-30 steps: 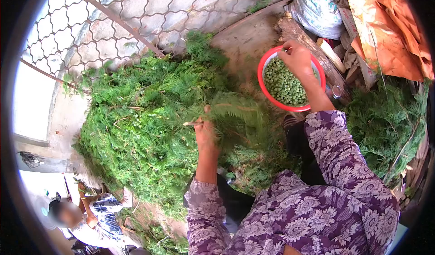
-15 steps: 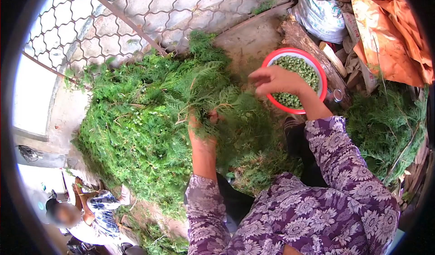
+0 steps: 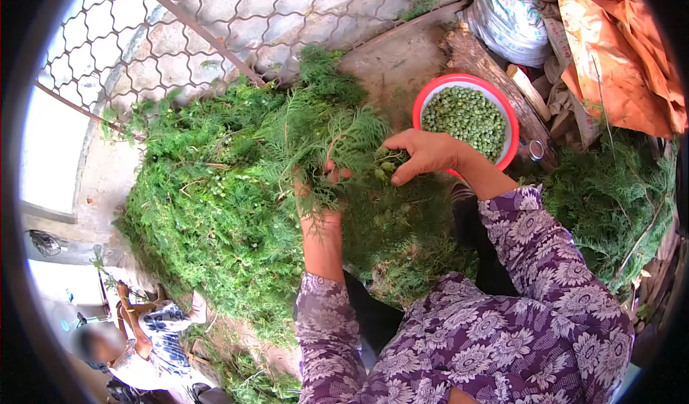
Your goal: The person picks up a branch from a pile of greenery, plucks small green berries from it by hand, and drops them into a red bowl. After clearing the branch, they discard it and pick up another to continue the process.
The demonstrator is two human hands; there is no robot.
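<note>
My left hand (image 3: 323,181), partly hidden by foliage, is closed around a feathery evergreen branch (image 3: 352,131) and holds it up over the greenery. At the branch's right side, my right hand (image 3: 427,153) has its thumb and forefinger apart, on either side of a sprig with small green cones (image 3: 389,163). Just beyond that hand stands a red-rimmed bowl (image 3: 512,110), white inside, with many small green cones (image 3: 465,117) in it. My right wrist passes close by the bowl's near edge.
A large heap of cut evergreen branches (image 3: 215,217) spreads on the left, below a metal lattice (image 3: 237,16). Beside the bowl lie a log (image 3: 495,67), a white sack (image 3: 511,24) and orange sheeting (image 3: 617,59). More branches (image 3: 610,196) lie right. Another person (image 3: 154,346) sits at lower left.
My right hand has moved from over the bowl down and slightly left to the branch, uncovering the bowl's contents. My left hand still holds the branch, which has shifted slightly.
</note>
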